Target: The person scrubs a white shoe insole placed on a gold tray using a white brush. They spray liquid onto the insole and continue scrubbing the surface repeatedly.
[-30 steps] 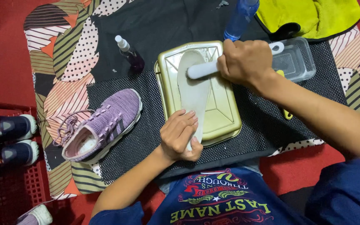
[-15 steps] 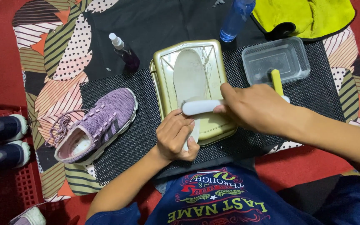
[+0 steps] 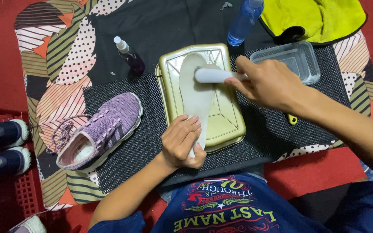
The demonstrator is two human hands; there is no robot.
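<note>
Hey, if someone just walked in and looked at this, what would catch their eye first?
Most likely the middle: a white insole lying in a gold metal tray, the left hand pinning its near end while the right hand holds a white brush on its far end. Next, the purple knit sneaker to the left on the black mesh mat, and the bright yellow cloth at top right.

A glossy gold metal tray [image 3: 232, 125] holds a matt white foam insole [image 3: 195, 97] and smooth white plastic brush [image 3: 214, 75], on a rough black mesh mat [image 3: 139, 146], the knitted purple cloth sneaker [image 3: 98, 129] at nine o'clock.
</note>
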